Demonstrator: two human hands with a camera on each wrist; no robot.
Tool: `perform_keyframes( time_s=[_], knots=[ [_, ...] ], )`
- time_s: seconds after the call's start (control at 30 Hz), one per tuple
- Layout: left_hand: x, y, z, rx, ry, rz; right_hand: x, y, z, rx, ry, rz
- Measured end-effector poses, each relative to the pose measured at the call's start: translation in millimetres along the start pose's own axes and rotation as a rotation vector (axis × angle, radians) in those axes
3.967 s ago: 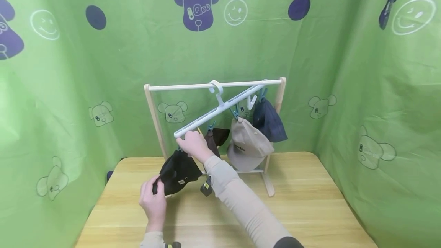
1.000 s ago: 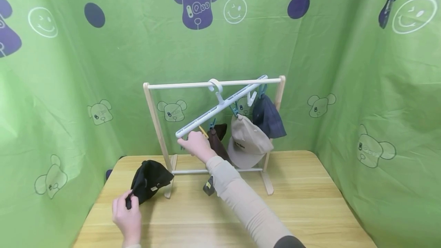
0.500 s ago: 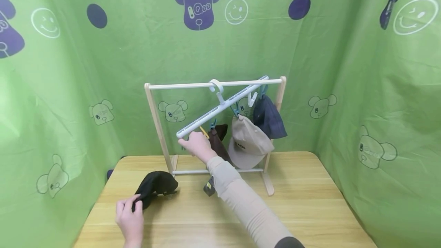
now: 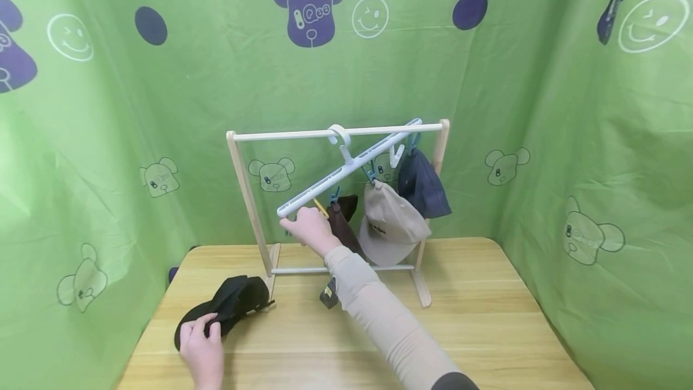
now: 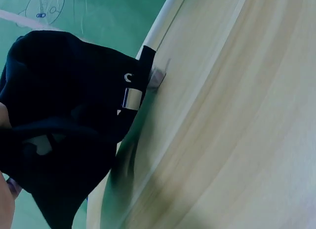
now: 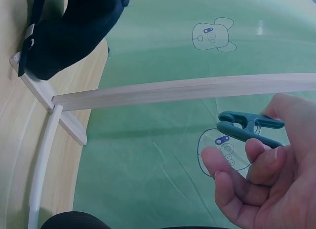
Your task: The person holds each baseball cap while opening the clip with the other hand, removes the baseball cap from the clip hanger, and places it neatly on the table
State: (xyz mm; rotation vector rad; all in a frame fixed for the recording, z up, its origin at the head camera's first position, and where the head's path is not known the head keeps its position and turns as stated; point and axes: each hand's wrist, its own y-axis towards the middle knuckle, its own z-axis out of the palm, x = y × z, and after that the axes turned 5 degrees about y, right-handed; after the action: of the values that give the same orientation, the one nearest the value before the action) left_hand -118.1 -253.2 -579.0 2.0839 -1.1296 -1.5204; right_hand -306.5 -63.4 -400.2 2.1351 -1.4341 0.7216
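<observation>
Left hand: pinches black cap
Black cap: over table, left side, near rack; contact unclear
Right hand: pinches teal clip at hanger's low end
Hanger: tilted, bearing brown cap, beige cap, blue cap

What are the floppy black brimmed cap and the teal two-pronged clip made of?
The floppy black brimmed cap looks like matte cloth, because it folds softly. The teal two-pronged clip in the right hand is probably smooth, hard plastic: it has rounded, moulded-looking edges.
</observation>
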Motion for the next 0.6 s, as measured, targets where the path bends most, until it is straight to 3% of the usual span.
perform_keyframes(
  time_s=[0.3,0.6],
  knots=[
    [12.0,-1.0,-5.3,0.053,0.05,-0.087,-0.2,0.4,0.3,0.004,0.001,0.002],
    [19.5,-2.0,-9.2,0.1,0.081,-0.138,-0.1,0.2,0.3,-0.002,-0.005,-0.002]
  ],
)
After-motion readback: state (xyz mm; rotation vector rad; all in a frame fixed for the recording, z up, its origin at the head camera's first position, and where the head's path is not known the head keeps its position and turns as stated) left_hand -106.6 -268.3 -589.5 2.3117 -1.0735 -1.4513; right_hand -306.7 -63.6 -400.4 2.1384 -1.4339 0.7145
